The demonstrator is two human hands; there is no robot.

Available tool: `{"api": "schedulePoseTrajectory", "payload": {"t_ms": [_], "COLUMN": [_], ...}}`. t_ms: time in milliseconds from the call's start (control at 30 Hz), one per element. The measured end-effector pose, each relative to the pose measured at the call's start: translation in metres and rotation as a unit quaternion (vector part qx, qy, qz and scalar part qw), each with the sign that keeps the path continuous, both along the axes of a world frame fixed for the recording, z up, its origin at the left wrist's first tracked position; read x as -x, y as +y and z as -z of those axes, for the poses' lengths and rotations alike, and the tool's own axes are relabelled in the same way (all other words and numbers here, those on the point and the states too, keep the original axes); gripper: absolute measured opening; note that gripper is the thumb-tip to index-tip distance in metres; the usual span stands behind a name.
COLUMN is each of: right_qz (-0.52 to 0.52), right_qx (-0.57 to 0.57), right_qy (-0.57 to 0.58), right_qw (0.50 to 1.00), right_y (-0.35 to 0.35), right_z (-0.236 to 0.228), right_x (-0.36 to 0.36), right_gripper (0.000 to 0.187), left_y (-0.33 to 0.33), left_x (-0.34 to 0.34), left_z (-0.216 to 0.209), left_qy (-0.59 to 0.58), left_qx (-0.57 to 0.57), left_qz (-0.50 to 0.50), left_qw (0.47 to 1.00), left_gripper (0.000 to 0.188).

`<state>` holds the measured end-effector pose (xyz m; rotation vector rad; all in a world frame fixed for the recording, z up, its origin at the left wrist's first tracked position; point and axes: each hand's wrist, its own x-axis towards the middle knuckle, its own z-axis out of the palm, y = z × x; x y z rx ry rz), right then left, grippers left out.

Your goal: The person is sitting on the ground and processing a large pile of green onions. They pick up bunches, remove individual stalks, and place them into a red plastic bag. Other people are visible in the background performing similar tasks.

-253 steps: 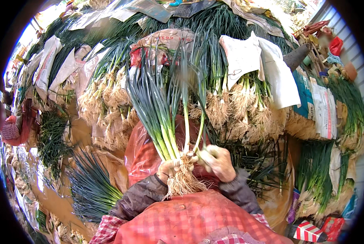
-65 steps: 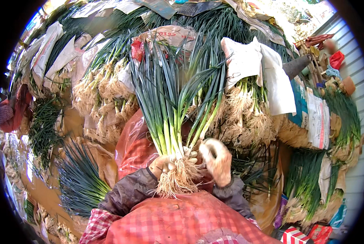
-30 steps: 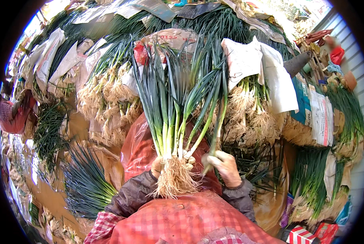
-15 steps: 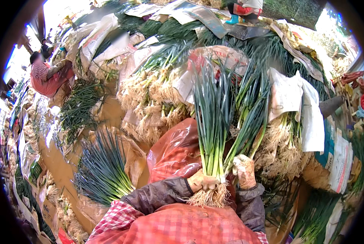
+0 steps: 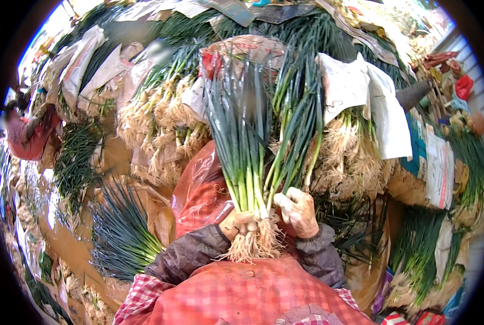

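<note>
My left hand point(image 5: 236, 223), in a pale glove, is closed around the white lower stems of a bunch of green onions point(image 5: 247, 184). The bunch stands upright over my lap, leaves up, with its pale roots point(image 5: 255, 241) hanging below the hand. My right hand point(image 5: 300, 213), in a dirty white glove, is closed at the right side of the bunch. Its fingertips pinch a green onion stalk close to the white base; its palm is hidden. More loose green onions point(image 5: 299, 114) lean just beyond my right hand.
A trimmed-looking pile of green onions point(image 5: 125, 233) lies at my left on brown sheeting. Rooted bunches point(image 5: 163, 108) lie ahead, others point(image 5: 350, 149) beneath a white sack point(image 5: 347, 86). Muddy water point(image 5: 69, 233) covers ground at left. Another person point(image 5: 31, 132) sits at far left.
The view has swung right and down, so the surroundings shift left. Stalks on the bunch's right have come in against it, and my right hand has moved closer to its base.
</note>
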<state>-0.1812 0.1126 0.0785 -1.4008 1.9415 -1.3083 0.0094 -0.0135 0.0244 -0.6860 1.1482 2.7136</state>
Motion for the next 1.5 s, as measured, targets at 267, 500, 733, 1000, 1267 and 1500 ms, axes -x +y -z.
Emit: {"api": "schedulePoseTrajectory", "payload": {"t_ms": [267,500,733,1000,1267,1500], "right_qz": [0.238,-0.215,-0.256,0.221,0.204,0.042], "right_qx": [-0.343,-0.074,0.025,-0.112,-0.129,-0.077], "right_qy": [0.128,-0.312,0.099,-0.147,-0.034,-0.371], "right_qw": [0.899,0.922,0.961,0.958,0.97,0.925], "right_y": [0.113,-0.01,0.054,0.087,-0.01,0.018], "right_z": [0.043,-0.002,0.032,0.0,0.086,-0.003], "right_x": [0.034,-0.009,0.001,0.051,0.106,0.029], "right_gripper": [0.027,0.06,0.019,0.037,0.04,0.034], "left_y": [0.006,-0.009,-0.001,0.022,0.022,0.01], "left_x": [0.009,-0.012,-0.003,0.028,0.021,0.011], "left_z": [-0.009,0.006,-0.026,-0.037,-0.02,0.02], "left_qy": [0.133,0.154,0.27,0.148,0.215,0.048], "left_qx": [-0.303,-0.321,-0.417,-0.248,-0.31,-0.244], "left_qz": [-0.111,-0.061,-0.051,-0.034,-0.063,-0.026], "left_qw": [0.937,0.933,0.866,0.957,0.924,0.968], "left_gripper": [0.049,0.057,0.058,0.084,0.075,0.06]}}
